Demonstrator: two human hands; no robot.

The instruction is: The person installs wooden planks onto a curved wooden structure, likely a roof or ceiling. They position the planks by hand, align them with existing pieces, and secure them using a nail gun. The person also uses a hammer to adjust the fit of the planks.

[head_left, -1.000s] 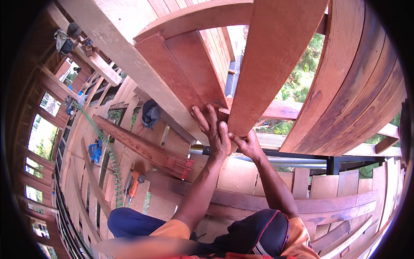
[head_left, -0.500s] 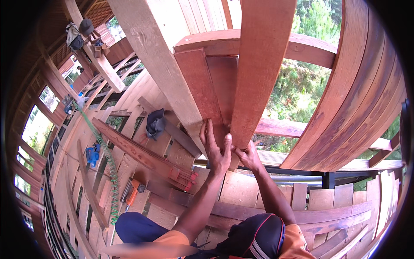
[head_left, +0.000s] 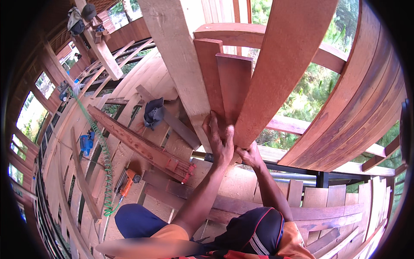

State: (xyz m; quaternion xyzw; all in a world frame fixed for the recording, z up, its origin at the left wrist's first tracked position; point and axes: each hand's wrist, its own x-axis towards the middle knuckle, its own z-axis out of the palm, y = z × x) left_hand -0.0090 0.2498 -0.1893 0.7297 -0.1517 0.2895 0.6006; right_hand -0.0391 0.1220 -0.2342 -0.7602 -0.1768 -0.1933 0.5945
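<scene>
A short dark-brown board [head_left: 235, 82] leans upright between a pale post [head_left: 174, 56] and a wide reddish plank [head_left: 286, 64]. Beside it, on the left, stands a narrower reddish board [head_left: 210, 71], partly covered by the dark one. My left hand [head_left: 221, 144] is closed round the dark board's lower part, thumb on its front and fingers toward the narrower board. Low by the bottom end of the wide plank, my right hand [head_left: 250, 156] has its fingers curled in; what they grip is hidden there. A curved crossbar [head_left: 233, 32] runs behind the board tops.
An orange nail gun [head_left: 127, 183] on a green coiled hose [head_left: 103, 155] lies at left, near a blue power tool [head_left: 87, 143]. A long plank [head_left: 133, 140] with a red clamp-like piece [head_left: 181, 169] and a dark cap [head_left: 154, 113] rest on the slatted floor. Curved wall panelling [head_left: 345, 99] rises at right.
The dark board's top has come out from between its neighbours and now overlaps the narrower board. Both hands stay low on the boards. My view has shifted slightly.
</scene>
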